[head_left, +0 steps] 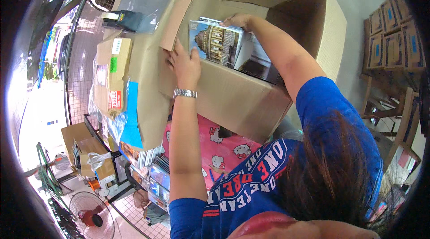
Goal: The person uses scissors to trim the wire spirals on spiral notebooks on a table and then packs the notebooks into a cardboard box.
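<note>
A large open cardboard box [233, 100] stands in front of me. Inside, against its near wall, leans a stack of glossy picture booklets [215, 44]; the front cover shows a round building under blue sky. Beside it on the right is another booklet [256, 60] with a dark and pale picture. My right hand [239, 21] reaches over into the box, its fingers closed at the top edge of the booklets. My left hand [183, 64], with a metal watch on the wrist, grips the near left corner of the box, thumb close to the front booklet.
Left of the box lie a tape dispenser [123, 19], a smaller brown carton [114, 77] and a blue strip [131, 116]. Below are a pink patterned cloth [228, 142], stacked printed booklets [159, 178] and a fan [92, 216]. Several cartons [394, 44] are piled at the right.
</note>
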